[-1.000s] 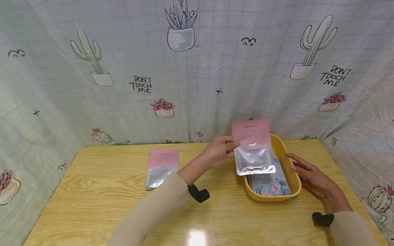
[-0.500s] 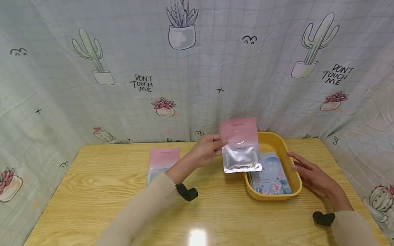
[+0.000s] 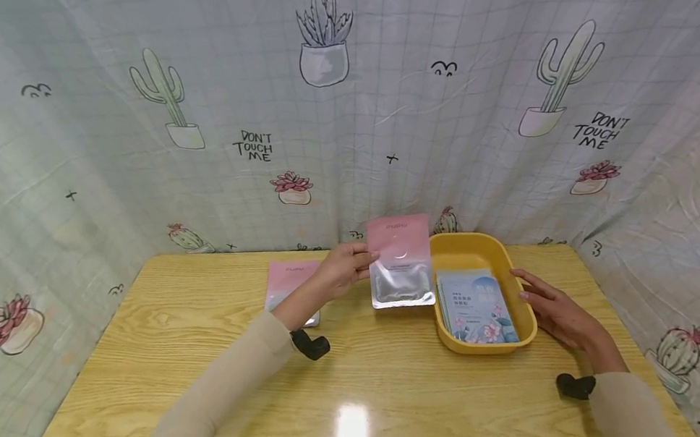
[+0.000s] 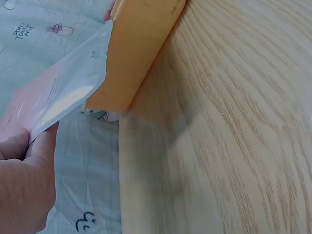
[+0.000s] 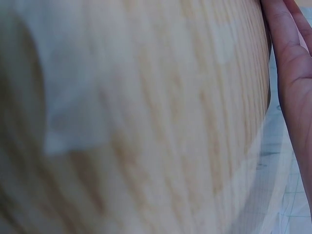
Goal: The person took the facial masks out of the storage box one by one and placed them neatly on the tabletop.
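My left hand (image 3: pixel 338 272) pinches the left edge of a pink and silver sheet mask packet (image 3: pixel 403 258) between thumb and fingers. In the left wrist view this packet (image 4: pixel 63 87) slants up over the table, its silver end overlapping the yellow basket. A yellow plastic basket (image 3: pixel 479 350) stands at the right of the table, with light blue floral packets (image 3: pixel 478 308) lying inside. Fingers of my right hand (image 3: pixel 560 314) rest relaxed at the basket's right rim. A second pink and silver packet (image 3: pixel 287 278) lies flat to the left, partly hidden behind my left wrist.
The wooden table (image 3: pixel 404 415) runs back to a cactus-print curtain (image 3: pixel 362 118), which also hangs along both sides. Black wrist mounts (image 3: pixel 311 346) sit on both forearms. A bright reflection shows on the table's front middle.
My left hand has carried the pink packet leftward from over the basket to beside it, uncovering the blue packets. My right hand has stayed at the rim.
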The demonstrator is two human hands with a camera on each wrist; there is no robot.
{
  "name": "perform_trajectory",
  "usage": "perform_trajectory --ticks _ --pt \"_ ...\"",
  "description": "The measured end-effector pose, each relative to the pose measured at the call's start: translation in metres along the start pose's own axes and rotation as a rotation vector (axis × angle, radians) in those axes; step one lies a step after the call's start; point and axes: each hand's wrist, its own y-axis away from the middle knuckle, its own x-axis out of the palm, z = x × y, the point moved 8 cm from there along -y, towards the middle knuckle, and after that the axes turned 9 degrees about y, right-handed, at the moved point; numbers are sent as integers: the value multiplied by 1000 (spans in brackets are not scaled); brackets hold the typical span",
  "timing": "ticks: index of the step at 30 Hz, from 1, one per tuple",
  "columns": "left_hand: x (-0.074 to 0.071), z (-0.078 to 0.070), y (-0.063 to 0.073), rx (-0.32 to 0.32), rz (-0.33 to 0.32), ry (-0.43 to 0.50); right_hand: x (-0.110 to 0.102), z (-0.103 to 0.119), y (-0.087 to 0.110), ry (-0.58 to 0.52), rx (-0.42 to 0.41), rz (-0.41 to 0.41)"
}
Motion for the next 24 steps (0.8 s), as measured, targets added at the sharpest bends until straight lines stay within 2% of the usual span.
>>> perform_trajectory --ticks 6,10,17,21,24 --pt "-18 -2 3 5 -33 -42 0 0 -1 19 0 7" --pt "-36 -2 4 -6 -68 -83 -1 0 -1 29 2 3" --pt "-66 -3 7 -62 -129 -142 1 2 1 29 11 -4" --pt "-78 -3 8 -66 -110 -210 1 1 0 18 17 -12" --pt "-89 -1 8 -45 -89 -270 2 1 0 12 18 -13"
